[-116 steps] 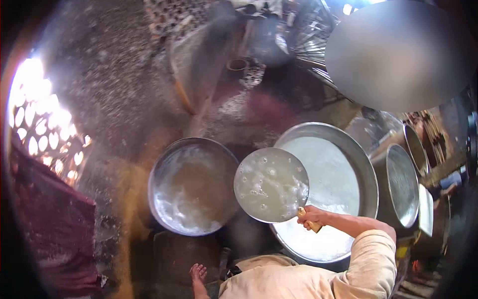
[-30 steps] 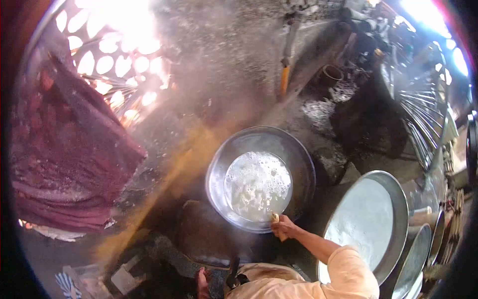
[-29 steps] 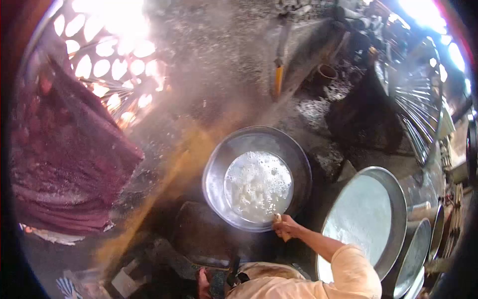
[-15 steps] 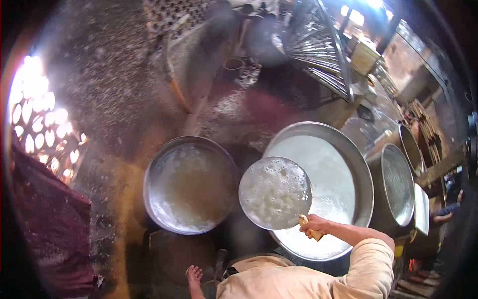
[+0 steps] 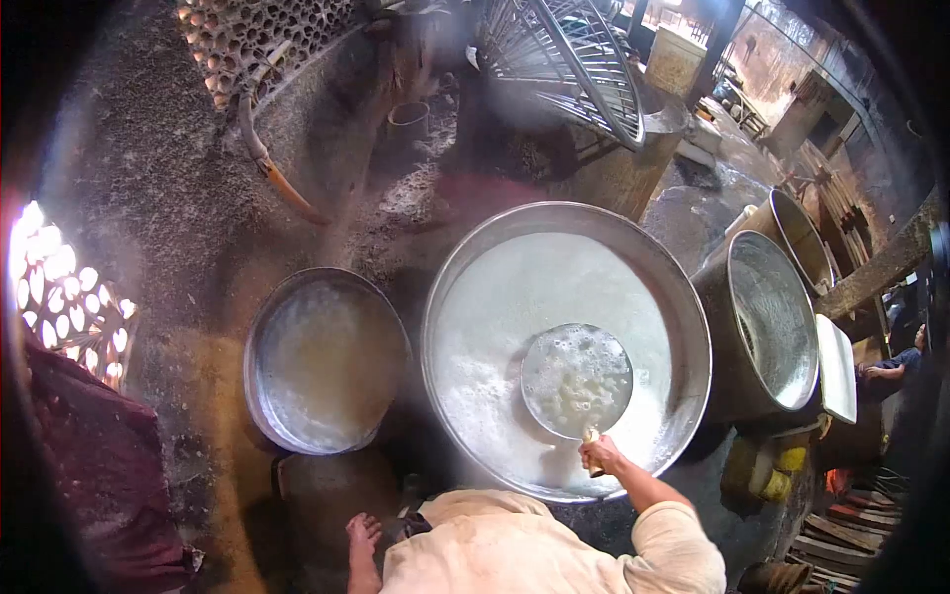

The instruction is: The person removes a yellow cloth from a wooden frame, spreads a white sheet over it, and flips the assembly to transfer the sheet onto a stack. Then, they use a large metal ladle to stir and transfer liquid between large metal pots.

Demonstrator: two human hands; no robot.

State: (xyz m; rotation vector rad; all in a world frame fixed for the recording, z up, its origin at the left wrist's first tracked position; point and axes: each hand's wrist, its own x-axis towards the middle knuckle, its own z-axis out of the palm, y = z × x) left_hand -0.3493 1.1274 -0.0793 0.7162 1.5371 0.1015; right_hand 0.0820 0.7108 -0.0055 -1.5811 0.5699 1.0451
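My right hand (image 5: 597, 455) is closed round the light-coloured handle of a wide, round ladle (image 5: 614, 368). Cloudy liquid with bubbles fills the ladle's bowl. It sits over a big metal pot (image 5: 443, 267), within the rim, overlapping the milky white liquid (image 5: 534, 282) inside. Down at the lower left, my left hand (image 5: 364, 530) hangs beside my body with its fingers loosely apart, holding nothing. A smaller round pan (image 5: 252, 371) of cloudy, brownish liquid stands left of the big pot.
On the right are two deep metal pots (image 5: 727, 327) and a white slab-like container (image 5: 837, 371). A wire-ribbed basket (image 5: 564, 59) leans at the back, near a curved stick (image 5: 267, 163). Maroon cloth (image 5: 99, 465) hangs at left. Another person (image 5: 896, 364) is at the far right.
The ladle has moved from the gap between the pan and the big pot to over the big pot's white liquid, and looks lower. My view has shifted; my left hand stays low.
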